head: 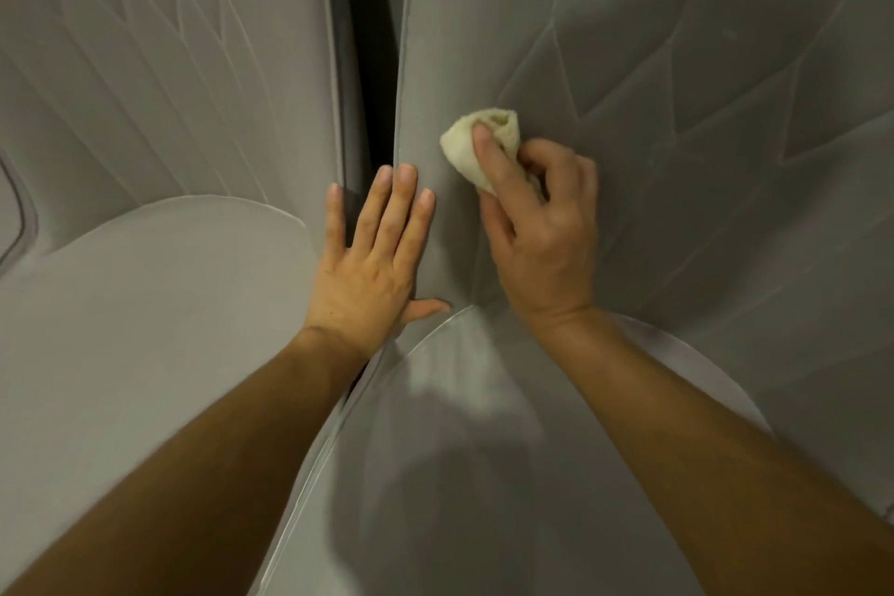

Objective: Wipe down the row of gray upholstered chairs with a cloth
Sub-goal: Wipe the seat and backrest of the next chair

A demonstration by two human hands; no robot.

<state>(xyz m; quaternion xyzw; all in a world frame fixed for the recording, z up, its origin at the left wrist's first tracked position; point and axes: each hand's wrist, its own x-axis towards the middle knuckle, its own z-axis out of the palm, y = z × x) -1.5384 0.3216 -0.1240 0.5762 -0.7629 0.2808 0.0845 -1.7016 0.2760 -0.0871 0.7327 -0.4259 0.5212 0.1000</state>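
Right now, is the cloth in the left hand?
No, the right hand grips the cloth, while the left hand lies flat with straight fingers against the chair back.

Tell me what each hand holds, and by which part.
Right hand grips the bunched cloth by its near end; left hand holds nothing, lying flat against the chair back.

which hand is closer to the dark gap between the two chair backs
Left. The left hand lies flat, fingers at the dark gap; the right hand grips the cloth farther right on the backrest.
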